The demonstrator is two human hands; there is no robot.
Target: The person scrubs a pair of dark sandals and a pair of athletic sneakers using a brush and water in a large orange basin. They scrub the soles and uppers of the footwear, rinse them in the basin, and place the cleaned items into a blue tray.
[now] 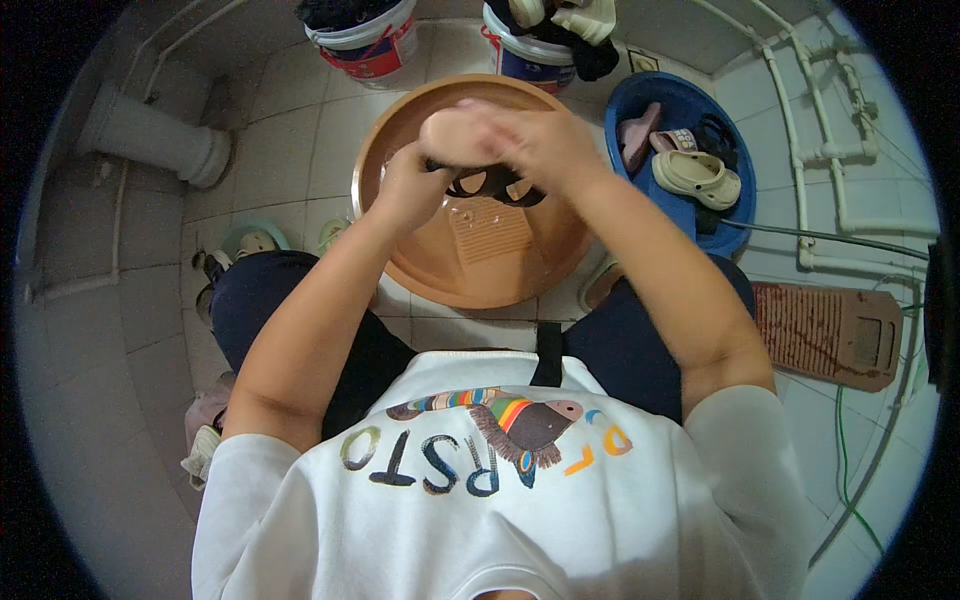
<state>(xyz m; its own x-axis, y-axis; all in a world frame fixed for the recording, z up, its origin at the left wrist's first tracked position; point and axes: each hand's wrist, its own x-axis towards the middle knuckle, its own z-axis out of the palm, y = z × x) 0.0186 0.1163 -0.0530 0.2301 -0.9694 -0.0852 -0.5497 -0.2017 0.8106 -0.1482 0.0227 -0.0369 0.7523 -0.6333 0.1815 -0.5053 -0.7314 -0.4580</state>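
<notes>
- Over the round brown basin (pixel 425 268), a sandal (pixel 455 140) was held up, its pale sole and black straps both showing.
- Left hand (pixel 412 188): curled round the near left side of the sandal, grasping it.
- Right hand (pixel 550 150): at the right side of the sole, smeared by motion (so I could not tell whether it was clenched on the sandal or merely lay against it).
- Below the sandal, a ribbed panel (pixel 490 235) showed inside the basin.
- Just right of the basin, a blue tub (pixel 615 105) held a cream clog (pixel 690 178), a pink shoe (pixel 640 135) and other footwear.
- Near the right knee, a brown washboard (pixel 820 335) lay at an angle.
- Beyond the basin, two buckets (pixel 375 50) stood on the tiled floor (pixel 285 130), both heaped with dark things.
</notes>
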